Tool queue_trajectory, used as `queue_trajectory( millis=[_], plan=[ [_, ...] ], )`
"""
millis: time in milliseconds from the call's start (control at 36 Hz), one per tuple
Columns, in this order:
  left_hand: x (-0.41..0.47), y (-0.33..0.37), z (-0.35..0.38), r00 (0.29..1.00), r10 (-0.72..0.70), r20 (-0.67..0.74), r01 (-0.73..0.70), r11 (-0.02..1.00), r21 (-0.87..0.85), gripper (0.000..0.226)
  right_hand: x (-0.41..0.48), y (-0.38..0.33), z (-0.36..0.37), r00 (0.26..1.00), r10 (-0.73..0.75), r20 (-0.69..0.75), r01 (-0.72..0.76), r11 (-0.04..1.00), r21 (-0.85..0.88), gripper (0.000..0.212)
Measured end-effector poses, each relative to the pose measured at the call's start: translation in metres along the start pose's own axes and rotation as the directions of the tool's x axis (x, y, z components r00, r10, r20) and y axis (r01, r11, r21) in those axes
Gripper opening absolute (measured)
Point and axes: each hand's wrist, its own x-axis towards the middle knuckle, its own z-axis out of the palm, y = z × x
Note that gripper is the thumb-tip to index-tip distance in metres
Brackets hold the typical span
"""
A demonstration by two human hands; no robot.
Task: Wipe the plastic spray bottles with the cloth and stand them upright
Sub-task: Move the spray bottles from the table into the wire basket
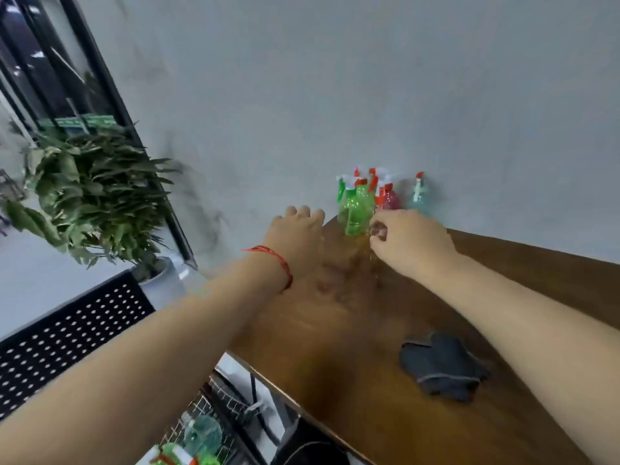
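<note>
Standing bottles (pixel 355 209) just beyond R hand (pixel 411 241), cloth (pixel 439 367) nearer

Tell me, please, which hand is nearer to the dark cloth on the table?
Right. The right hand lies beyond the cloth, by the spray bottles; the left hand is farther off, at the far left corner of the table.

We see a wooden table (pixel 369 330), brown and smooth, with a soft sheen. The green bottle (pixel 355 209), pink bottle (pixel 391 198) and pale blue bottle (pixel 417 196) are see-through tinted plastic, glossy, with opaque red and white plastic heads. The cloth (pixel 443 367) is dark grey fabric, matt, with a stitched hem. The wall (pixel 335 78) looks matt and faintly mottled. The basket (pixel 201 407) is thin metal wire, the black panel (pixel 67 340) is matt and perforated, and the bracelet (pixel 280 260) is red thread.
</note>
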Motion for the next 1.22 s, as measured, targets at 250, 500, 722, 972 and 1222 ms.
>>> queue_trajectory(
  millis=[250, 500, 722, 972, 1222],
  plan=[
    [0.167, 0.007, 0.02, 0.999, -0.035, 0.023, 0.034, 0.997, 0.064, 0.043, 0.128, 0.057, 0.019, 0.994, 0.105, -0.039, -0.106, 0.994, -0.021, 0.039],
    [0.261, 0.019, 0.07, 0.986, -0.14, 0.095, 0.139, 0.99, 0.023, 0.049, 0.206, 0.084, 0.066, 0.989, 0.146, 0.031, -0.146, 0.989, 0.006, 0.047],
    [0.249, 0.018, 0.082, 0.98, -0.187, 0.073, 0.196, 0.97, -0.146, 0.02, 0.195, 0.074, 0.077, 0.993, 0.118, 0.015, -0.118, 0.993, 0.014, 0.048],
    [0.15, -0.002, 0.056, 0.956, -0.122, 0.267, 0.185, 0.956, -0.227, 0.052, 0.119, 0.045, 0.062, 0.99, 0.142, 0.025, -0.144, 0.988, 0.06, 0.056],
    [-0.036, -0.054, 0.05, 0.958, -0.257, 0.128, 0.279, 0.938, -0.204, 0.027, 0.004, -0.029, 0.037, 0.998, -0.043, 0.047, 0.035, 0.987, 0.156, 0.042]
  ],
)
